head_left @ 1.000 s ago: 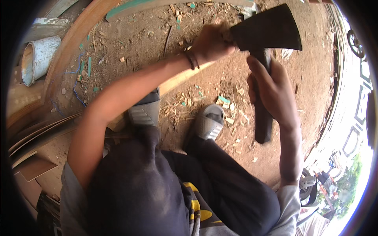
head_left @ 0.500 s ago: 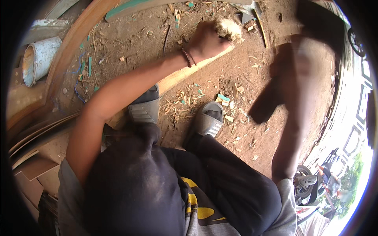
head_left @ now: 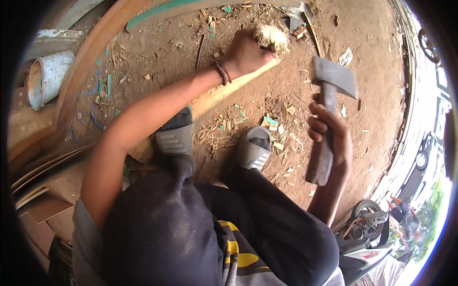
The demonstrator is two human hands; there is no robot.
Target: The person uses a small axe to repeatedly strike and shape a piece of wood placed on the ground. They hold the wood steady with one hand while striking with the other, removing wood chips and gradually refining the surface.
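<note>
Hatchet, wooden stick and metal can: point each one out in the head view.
hatchet (head_left: 334,76), head view, on the flat of the metal blade.
wooden stick (head_left: 217,95), head view, mid-length of the pale shaft.
metal can (head_left: 45,78), head view, on its side wall.

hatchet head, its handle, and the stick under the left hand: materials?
Hatchet head: dull grey metal, likely steel, matte and worn. Handle: looks like dark wood, grimy; can't be sure. Stick: pale raw wood, freshly cut faces, frayed fibrous end beside the left hand.

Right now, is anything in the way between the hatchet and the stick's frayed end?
Nothing visible. The right hand holds the hatchet up beside the stick; only bare dirt and chips lie between. The left hand grips the stick just below its frayed end.
</note>
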